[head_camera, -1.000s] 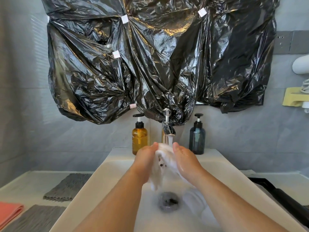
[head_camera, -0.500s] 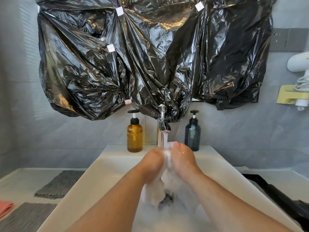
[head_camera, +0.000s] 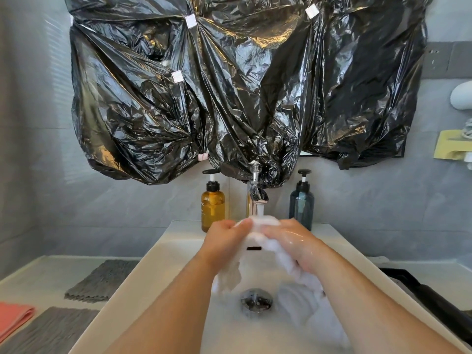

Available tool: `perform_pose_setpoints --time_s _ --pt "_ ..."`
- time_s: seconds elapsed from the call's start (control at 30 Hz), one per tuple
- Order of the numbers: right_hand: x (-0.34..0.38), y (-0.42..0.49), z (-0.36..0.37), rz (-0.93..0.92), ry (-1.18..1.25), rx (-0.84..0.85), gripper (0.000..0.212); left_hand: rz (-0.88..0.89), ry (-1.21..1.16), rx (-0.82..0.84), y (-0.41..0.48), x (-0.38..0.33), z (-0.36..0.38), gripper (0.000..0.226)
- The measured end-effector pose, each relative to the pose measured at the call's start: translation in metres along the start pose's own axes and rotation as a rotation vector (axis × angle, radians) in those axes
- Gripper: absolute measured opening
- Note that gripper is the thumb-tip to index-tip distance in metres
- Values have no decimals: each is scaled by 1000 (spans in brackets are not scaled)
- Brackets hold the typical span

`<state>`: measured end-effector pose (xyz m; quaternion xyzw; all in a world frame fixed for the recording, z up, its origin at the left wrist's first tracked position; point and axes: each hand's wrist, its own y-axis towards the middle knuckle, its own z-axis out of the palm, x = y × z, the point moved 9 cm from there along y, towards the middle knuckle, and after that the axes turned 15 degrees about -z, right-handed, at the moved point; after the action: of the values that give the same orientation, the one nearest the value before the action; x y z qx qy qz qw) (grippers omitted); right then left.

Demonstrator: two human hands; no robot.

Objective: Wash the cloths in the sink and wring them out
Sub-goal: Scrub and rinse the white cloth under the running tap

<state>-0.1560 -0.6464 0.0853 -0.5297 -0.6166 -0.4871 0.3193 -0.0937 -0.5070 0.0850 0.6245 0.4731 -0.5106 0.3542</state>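
A wet white cloth (head_camera: 258, 227) is stretched between my two hands over the white sink (head_camera: 163, 254), right under the running tap (head_camera: 256, 194). My left hand (head_camera: 226, 237) grips its left part and my right hand (head_camera: 288, 238) grips its right part. Loose ends of the cloth hang down toward the soapy water and the metal drain (head_camera: 256, 300). Two grey cloths (head_camera: 104, 281) (head_camera: 51, 330) and a pink cloth (head_camera: 12, 319) lie on the counter to the left.
An amber pump bottle (head_camera: 212, 205) and a dark blue pump bottle (head_camera: 301, 204) stand behind the sink beside the tap. Black plastic sheeting (head_camera: 229, 85) covers the wall above. A black tray edge (head_camera: 429, 300) lies on the right counter.
My hands have moved apart and up under the tap, spreading the cloth between them where before they pressed it together.
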Motion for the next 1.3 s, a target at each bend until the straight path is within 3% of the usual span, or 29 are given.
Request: perform_pose_setpoints --time_s 0.1,0.2,0.3,0.37,0.43,0.5,0.57,0.63,0.8,0.93,1.07,1.2,1.3 --pt "11 2 -15 -102 53 -169 15 -251 161 297 -3 24 27 40" --pt "9 13 -26 -159 49 -317 18 -298 368 293 -1 34 29 32" --pt "7 16 -39 -151 -55 -406 23 -360 43 197 7 36 17 35" --pt "5 13 -20 -156 65 -297 13 -399 -333 80 8 34 5 36" --pt "0 10 -2 -126 9 -178 13 -409 -596 -3 5 34 -1 34" --pt "-6 10 13 -126 -125 -93 39 -402 -678 -21 2 29 -1 36" --pt "-3 10 19 -179 -202 -129 56 -359 -612 -26 2 25 4 48" --pt "-2 6 17 -222 -235 -242 49 -274 -489 -44 4 21 9 57" --pt "-5 8 6 -171 -289 -423 39 -204 -396 -9 12 16 26 36" --pt "-2 5 -16 -99 -260 -525 38 -216 -242 151 14 15 47 34" --pt "-9 -1 -49 -61 -20 -694 33 -252 -165 293 -2 16 60 37" --pt "-19 3 -23 19 191 -535 20 -215 -414 27 9 12 26 29" --pt "-9 -2 12 -15 56 -324 29 -231 -624 -52 10 16 15 39"
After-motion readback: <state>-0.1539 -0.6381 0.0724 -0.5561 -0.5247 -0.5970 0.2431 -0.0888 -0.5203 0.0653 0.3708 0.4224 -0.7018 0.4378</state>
